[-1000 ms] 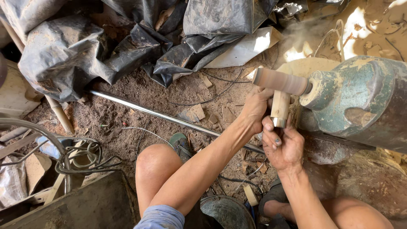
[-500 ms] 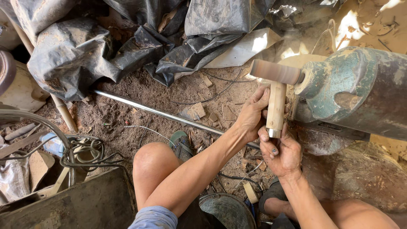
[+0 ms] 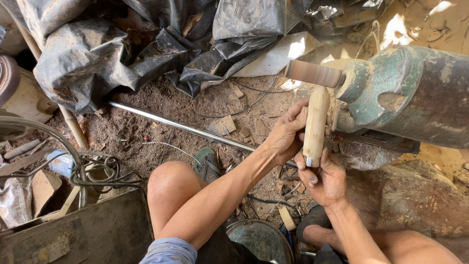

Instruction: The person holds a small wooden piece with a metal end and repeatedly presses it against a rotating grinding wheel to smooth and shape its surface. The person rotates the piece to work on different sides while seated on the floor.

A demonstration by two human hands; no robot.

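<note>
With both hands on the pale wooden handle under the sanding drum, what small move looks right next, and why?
Probably roll the wooden handle a little between the hands so a fresh side meets the sanding drum. Its top end sits at the drum's underside, the left hand steadies its middle, and the right hand grips the end with the metal ring, so only one side faces the drum.

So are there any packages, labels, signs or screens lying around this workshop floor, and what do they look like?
No signs, screens or readable labels show.
Black plastic sheeting: crumpled, dusty, heaped along the top.
Small light-blue container: left edge, beside coiled wires, partly hidden; kind unclear.
Left hand and right hand hold a pale wooden handle against the sanding drum.
</note>
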